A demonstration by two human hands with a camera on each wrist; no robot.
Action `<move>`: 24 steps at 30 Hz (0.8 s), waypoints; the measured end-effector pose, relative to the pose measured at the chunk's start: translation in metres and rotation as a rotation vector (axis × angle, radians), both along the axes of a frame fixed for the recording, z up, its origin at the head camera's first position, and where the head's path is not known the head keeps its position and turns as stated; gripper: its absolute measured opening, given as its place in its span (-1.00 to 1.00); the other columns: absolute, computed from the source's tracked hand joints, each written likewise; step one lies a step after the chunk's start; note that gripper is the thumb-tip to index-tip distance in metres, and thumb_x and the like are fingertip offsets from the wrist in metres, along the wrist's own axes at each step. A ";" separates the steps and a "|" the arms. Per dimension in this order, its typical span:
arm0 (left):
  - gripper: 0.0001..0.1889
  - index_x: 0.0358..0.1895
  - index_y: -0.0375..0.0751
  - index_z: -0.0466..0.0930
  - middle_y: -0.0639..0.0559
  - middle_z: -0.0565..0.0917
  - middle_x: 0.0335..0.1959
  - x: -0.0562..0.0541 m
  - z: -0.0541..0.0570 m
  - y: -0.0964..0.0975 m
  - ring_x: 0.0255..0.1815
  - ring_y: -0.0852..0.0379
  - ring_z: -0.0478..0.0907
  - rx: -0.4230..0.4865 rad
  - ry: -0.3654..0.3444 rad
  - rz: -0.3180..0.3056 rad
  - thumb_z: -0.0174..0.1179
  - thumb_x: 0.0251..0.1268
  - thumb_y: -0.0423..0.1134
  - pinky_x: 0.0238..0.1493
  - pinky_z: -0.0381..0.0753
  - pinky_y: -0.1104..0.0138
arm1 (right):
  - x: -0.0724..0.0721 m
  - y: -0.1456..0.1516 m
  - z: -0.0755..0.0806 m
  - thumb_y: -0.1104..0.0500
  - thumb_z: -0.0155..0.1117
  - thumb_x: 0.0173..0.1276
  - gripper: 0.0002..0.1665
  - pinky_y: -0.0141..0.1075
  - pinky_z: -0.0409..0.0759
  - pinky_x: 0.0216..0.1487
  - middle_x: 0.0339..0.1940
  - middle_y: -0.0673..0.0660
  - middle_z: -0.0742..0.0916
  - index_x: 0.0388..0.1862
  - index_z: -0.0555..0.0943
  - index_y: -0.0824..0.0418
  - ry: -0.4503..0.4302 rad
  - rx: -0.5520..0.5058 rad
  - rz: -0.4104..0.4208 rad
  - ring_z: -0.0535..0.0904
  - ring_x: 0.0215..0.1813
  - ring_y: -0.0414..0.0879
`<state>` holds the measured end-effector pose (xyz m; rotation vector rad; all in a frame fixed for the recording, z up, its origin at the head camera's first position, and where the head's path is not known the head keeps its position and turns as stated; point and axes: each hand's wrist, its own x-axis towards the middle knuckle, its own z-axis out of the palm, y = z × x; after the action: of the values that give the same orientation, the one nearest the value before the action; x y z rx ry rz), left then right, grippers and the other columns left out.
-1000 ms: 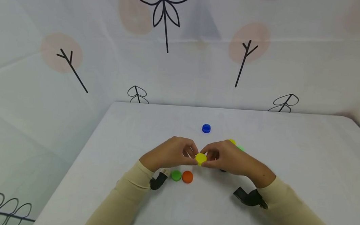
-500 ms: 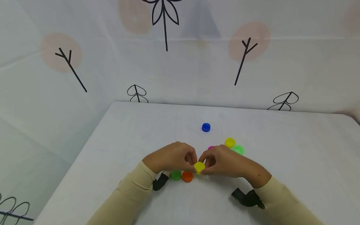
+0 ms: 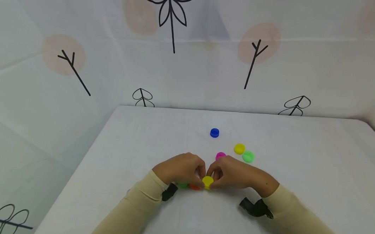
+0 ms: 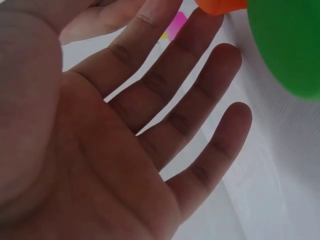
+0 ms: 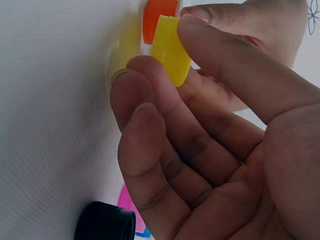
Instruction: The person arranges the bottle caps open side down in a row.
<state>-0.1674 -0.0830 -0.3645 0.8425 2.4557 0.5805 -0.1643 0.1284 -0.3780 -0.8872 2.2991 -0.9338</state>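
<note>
Holding a yellow cap [image 3: 207,182] just right of an orange cap [image 3: 194,187]

Location: the yellow cap is at the near part of the table [image 3: 315,166], centred between the person's hands.

Right hand [image 3: 235,172]: grip clamped on the yellow cap. At the right wrist the thumb appears to bear on its upper side, with fingertips at its lower edge.

Left hand [image 3: 184,170]: the thumb meets the cap's left edge. I judge this grip also a pinch, though the left wrist view leaves the contact out.

Principal relation: the orange cap lies immediately left of the yellow one, partly covered by the left hand, with a green cap [image 3: 182,185] farther left. In my judgement the next move turns on that sideways gap; the left hand, nearer the orange cap, has the least room. The round cap offers no long axis; its face appears roughly level. Contact with the table cannot be confirmed.

Pose: both hands point inward, wrists raised, the sleeves [image 3: 303,215] reaching in from the near side. The left hand's outer fingers are spread. A pink cap [image 3: 220,156] sits just beyond the right hand, partly hidden by it.
</note>
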 end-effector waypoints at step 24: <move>-0.82 -0.45 0.00 0.71 0.31 0.60 -0.51 0.004 -0.001 0.005 -0.35 0.31 0.47 -0.037 0.086 -0.052 0.56 -0.01 -0.14 -0.27 0.48 0.48 | 0.006 -0.009 -0.001 0.19 0.58 0.11 -0.76 -0.41 0.56 -0.38 -0.58 -0.12 0.61 -0.28 0.67 0.09 0.006 0.030 0.001 0.51 -0.49 -0.28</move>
<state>-0.1638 -0.0783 -0.3651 0.9313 2.5052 0.4886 -0.1582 0.1190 -0.3795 -0.8797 2.3109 -0.8956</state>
